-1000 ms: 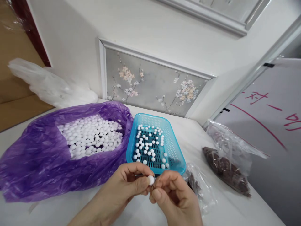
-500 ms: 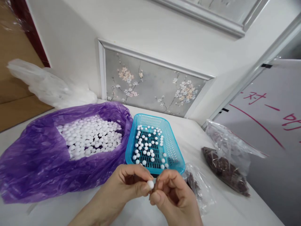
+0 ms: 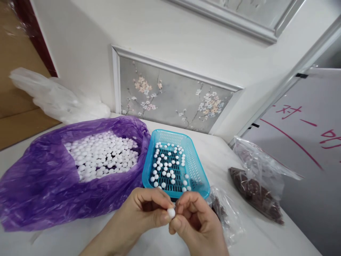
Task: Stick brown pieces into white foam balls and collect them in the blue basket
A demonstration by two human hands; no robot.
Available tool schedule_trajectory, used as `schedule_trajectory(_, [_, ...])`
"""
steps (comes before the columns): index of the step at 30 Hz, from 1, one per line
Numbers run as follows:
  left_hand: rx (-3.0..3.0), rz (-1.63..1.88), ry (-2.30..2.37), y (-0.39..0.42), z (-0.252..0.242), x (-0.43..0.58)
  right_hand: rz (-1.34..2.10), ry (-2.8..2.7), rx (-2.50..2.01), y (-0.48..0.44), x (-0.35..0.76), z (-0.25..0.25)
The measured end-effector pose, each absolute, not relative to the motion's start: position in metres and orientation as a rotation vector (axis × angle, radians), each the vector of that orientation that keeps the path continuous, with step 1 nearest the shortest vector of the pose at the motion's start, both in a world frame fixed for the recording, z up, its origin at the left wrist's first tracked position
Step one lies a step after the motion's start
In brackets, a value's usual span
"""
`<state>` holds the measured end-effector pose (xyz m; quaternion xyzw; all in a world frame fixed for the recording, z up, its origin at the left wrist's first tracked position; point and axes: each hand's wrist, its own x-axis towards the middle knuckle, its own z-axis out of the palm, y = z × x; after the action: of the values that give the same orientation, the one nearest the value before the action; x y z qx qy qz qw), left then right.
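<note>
Between the thumb and forefinger of my left hand is a small white ball, pinched at the near end of the blue basket. My right hand is closed, its thumb and fingertips pressed together right against the ball's right side. Whatever those right fingers grip, if anything, is too small or hidden to name. Just beyond both hands stands the blue plastic basket, with several loose white balls scattered over its slotted floor.
On the left lies an opened purple plastic bag full of white balls. Clear bags with dark brown contents rest to the right, one partly behind my right hand. A crumpled white bag and a whiteboard border the table.
The right thumb and fingertips have come closer to the ball, which has shifted very slightly down and right. The basket and bags stay put.
</note>
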<state>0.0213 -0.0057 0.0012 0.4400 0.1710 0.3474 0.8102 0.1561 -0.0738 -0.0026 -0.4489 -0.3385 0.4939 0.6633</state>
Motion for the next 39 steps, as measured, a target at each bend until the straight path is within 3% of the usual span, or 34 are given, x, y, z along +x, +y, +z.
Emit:
schedule_trajectory(14, [0.812,0.714,0.371,-0.009,0.004,0.026,1.128,-0.744,-0.953,-0.074,0.153,-0.002])
schedule_trajectory(18, [0.636,0.684,0.471,-0.008,0.004,0.021,0.983,-0.825,-0.957,-0.079,0.161,0.004])
schedule_trajectory(25, [0.642,0.686,0.493,-0.006,0.003,0.016,0.281,-1.072,-1.920,-0.110,0.239,-0.005])
schedule_trajectory(29, [0.867,0.799,0.562,-0.009,0.007,0.022,0.062,-1.432,-2.253,-0.112,0.271,-0.027])
schedule_trajectory(39, [1.447,0.979,0.774,-0.014,0.007,0.026,0.188,-1.654,-2.720,-0.089,0.240,-0.023])
